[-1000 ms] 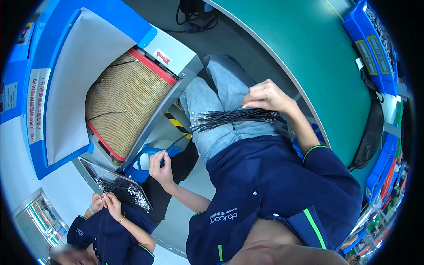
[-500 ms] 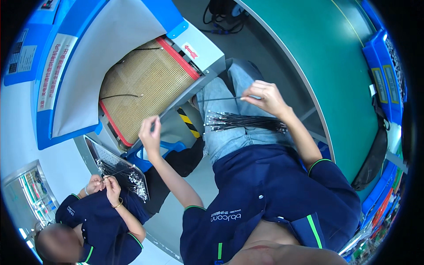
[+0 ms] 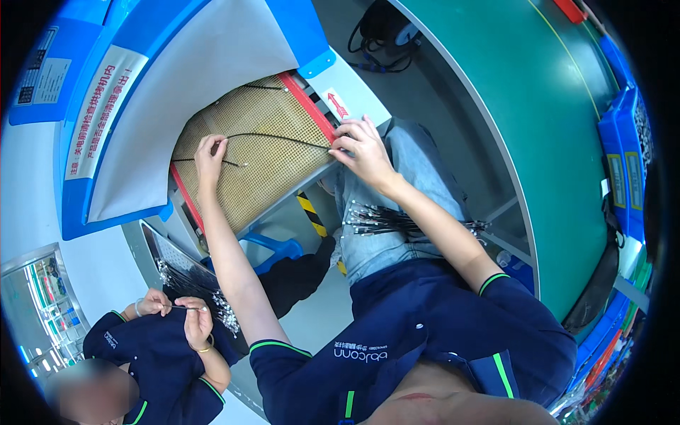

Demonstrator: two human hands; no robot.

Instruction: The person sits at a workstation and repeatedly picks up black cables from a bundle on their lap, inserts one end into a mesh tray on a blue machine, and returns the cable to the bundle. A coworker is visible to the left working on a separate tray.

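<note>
A thin black cable (image 3: 280, 137) is stretched over the tan mesh conveyor belt (image 3: 283, 166). One end is pinched by my left hand (image 3: 209, 159), above the belt's left part. My right hand (image 3: 365, 150) pinches the other end beside the belt's red right edge. A second black cable (image 3: 230, 163) lies on the mesh, partly hidden behind my left hand, and a third (image 3: 263, 87) lies further back. Across my lap rests a bundle of black cables (image 3: 386, 221) with light-coloured ends, partly covered by my right forearm.
A blue-framed machine with a grey curtain (image 3: 205, 57) stands over the belt. At lower left a co-worker's hands (image 3: 198, 326) hold a thin cable near a pile of cables (image 3: 202, 290). A green table (image 3: 524, 106) curves along the right, with blue bins (image 3: 623, 149) beyond.
My left hand has moved forward over the belt and taken hold of one end of the cable. My right hand has carried the cable leftward from above my lap to the belt's edge.
</note>
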